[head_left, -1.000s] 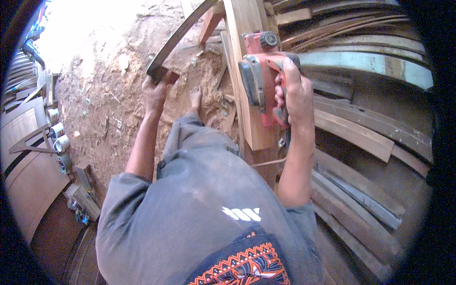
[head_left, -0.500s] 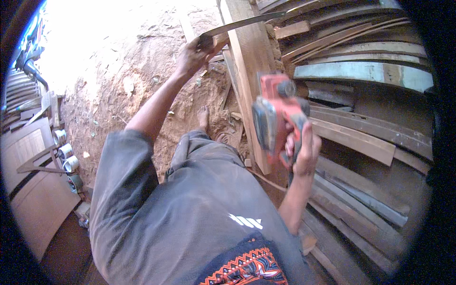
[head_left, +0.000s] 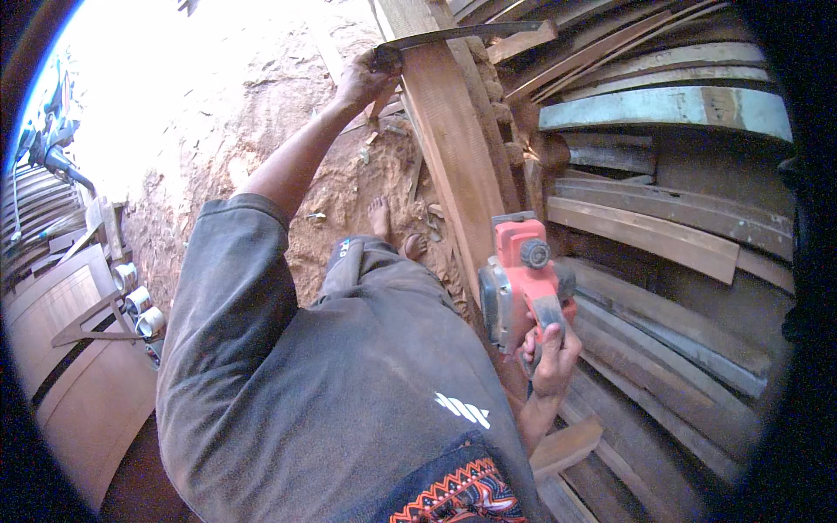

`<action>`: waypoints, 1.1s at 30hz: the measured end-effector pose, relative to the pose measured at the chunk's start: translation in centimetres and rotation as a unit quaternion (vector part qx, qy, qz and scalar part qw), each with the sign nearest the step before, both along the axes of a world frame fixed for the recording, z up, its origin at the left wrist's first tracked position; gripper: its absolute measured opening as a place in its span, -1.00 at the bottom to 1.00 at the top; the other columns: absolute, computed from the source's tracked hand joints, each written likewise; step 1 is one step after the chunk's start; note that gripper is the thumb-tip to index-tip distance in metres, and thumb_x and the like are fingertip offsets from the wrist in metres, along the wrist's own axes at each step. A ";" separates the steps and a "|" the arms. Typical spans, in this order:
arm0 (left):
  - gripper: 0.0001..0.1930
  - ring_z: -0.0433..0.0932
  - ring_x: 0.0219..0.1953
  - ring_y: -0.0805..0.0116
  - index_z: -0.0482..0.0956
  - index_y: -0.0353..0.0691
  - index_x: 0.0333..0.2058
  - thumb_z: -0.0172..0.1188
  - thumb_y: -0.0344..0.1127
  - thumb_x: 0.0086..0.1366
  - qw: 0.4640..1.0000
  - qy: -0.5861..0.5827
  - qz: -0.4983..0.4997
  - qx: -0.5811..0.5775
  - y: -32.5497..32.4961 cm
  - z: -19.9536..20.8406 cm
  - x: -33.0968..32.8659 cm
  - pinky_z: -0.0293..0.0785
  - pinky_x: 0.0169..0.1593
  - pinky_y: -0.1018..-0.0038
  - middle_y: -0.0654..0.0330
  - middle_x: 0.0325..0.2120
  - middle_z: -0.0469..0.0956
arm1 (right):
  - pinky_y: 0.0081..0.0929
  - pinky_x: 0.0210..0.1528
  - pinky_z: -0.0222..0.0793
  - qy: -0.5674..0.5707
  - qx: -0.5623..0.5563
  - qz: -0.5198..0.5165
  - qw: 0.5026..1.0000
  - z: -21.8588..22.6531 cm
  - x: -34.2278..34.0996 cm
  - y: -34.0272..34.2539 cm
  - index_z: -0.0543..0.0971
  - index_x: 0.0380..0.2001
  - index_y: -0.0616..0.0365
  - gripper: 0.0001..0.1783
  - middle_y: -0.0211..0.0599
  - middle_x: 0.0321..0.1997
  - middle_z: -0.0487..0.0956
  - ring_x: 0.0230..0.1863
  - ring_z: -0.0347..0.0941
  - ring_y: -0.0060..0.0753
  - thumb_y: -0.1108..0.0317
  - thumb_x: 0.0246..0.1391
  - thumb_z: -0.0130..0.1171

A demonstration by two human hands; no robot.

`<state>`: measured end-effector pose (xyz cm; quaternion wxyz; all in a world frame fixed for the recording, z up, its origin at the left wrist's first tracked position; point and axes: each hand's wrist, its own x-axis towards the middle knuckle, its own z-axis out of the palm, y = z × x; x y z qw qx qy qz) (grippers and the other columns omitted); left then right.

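One red handheld power planer (head_left: 530, 281), with black knob and dark grip, located over the near end of a long wooden beam (head_left: 449, 126); whether its sole touches the wood cannot be told. Right hand (head_left: 553, 364): fingers wrapped around the planer's rear handle, thumb along the top.

One long, thin, dark blade (head_left: 471, 33), laid crosswise over the beam toward its far end, its tip reaching past the right edge. Left hand (head_left: 364, 78): clenched on the blade's left end, beside the beam's left edge, arm extended.

Right of the beam: many planks (head_left: 645, 228), stacked lengthwise, one board (head_left: 663, 113) painted pale turquoise. Near the right forearm: one short wood block (head_left: 567, 444).

Below the beam, left: two bare feet (head_left: 380, 216) on reddish-brown ground (head_left: 209, 187). Far left: several white round containers (head_left: 138, 302) in a row, beside brown wooden panels (head_left: 70, 301). Nearest the viewer: one dusty grey shirt (head_left: 349, 383), worn by the person.
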<state>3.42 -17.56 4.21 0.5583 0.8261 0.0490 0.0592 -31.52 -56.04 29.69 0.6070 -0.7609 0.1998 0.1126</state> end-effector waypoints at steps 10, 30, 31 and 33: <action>-0.62 0.65 -0.20 0.42 0.70 -0.18 -0.04 0.48 -0.32 0.14 0.992 -0.084 0.003 -0.091 1.8 1.7 3.0 0.56 -0.03 0.40 0.23 -0.22 0.74 | -0.56 -0.57 0.20 0.059 -0.032 0.067 0.995 -0.8 2.0 -1.5 0.51 -0.45 0.18 -0.56 -0.53 -0.65 0.40 -0.62 0.30 -0.67 0.01 0.34 0.08; -0.66 0.64 -0.17 0.46 0.68 -0.14 -0.01 0.41 -0.20 0.26 0.996 -0.024 0.000 -0.086 5.4 0.2 7.2 0.53 -0.02 0.40 0.21 -0.21 0.75 | -0.64 -0.64 0.15 0.057 -0.045 0.120 0.990 -1.2 19.1 9.3 0.51 -0.43 0.14 -0.52 -0.56 -0.64 0.40 -0.69 0.22 -0.74 -0.06 0.36 0.03; -0.66 0.64 -0.17 0.46 0.68 -0.14 -0.02 0.41 -0.20 0.26 0.996 -0.021 0.011 -0.092 5.6 0.5 6.7 0.53 -0.02 0.39 0.20 -0.22 0.75 | -0.64 -0.64 0.16 0.060 -0.049 0.119 0.990 -1.4 20.1 9.8 0.51 -0.43 0.14 -0.51 -0.57 -0.64 0.39 -0.68 0.23 -0.74 -0.07 0.37 0.03; -0.66 0.64 -0.17 0.44 0.68 -0.14 -0.02 0.41 -0.20 0.25 0.991 -0.009 0.041 -0.126 5.9 1.0 4.4 0.53 -0.02 0.37 0.20 -0.23 0.74 | -0.65 -0.64 0.16 0.055 -0.047 0.117 0.990 -1.8 22.4 11.2 0.51 -0.45 0.12 -0.49 -0.58 -0.65 0.40 -0.68 0.24 -0.75 -0.12 0.35 0.05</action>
